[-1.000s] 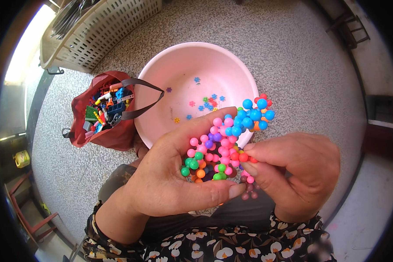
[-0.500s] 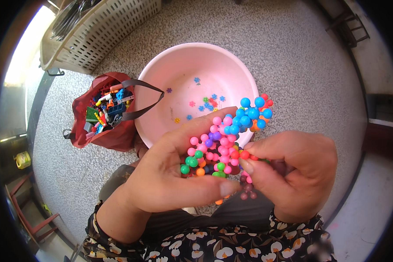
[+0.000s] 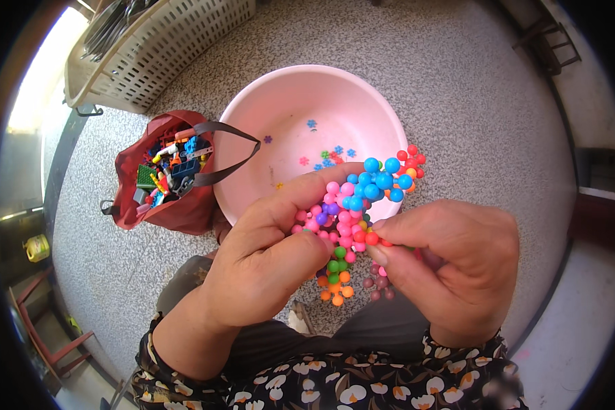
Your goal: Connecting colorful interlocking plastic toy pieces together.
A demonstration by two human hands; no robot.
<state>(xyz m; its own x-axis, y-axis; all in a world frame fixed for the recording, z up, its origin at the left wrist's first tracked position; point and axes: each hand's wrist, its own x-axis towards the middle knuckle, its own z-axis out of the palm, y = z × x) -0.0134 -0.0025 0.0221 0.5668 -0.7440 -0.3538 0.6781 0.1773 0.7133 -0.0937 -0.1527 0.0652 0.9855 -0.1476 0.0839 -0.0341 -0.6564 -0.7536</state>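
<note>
A cluster of joined snowflake-shaped ball pieces (image 3: 349, 219) in pink, blue, green, orange, purple and maroon is held up in front of me. My left hand (image 3: 260, 256) grips its left side, thumb lying across the front and fingers behind. My right hand (image 3: 451, 263) pinches a red piece (image 3: 372, 238) between thumb and forefinger, up against the middle of the cluster; part of that piece is hidden by the fingers. Blue balls stick out at the upper right, with red and orange ones past them. Orange balls hang below my left thumb.
Beyond my hands a pink basin (image 3: 307, 82) sits on the speckled floor, with several loose snowflake pieces (image 3: 328, 158) in it. Left of it is a dark red bag (image 3: 164, 208) full of mixed toy bricks. A cream perforated basket (image 3: 160, 55) stands at the upper left.
My left thumb has shifted up and inward over the cluster, uncovering orange and green balls beneath it. The cluster has turned slightly and moved a little left. My right hand still pinches the red piece.
</note>
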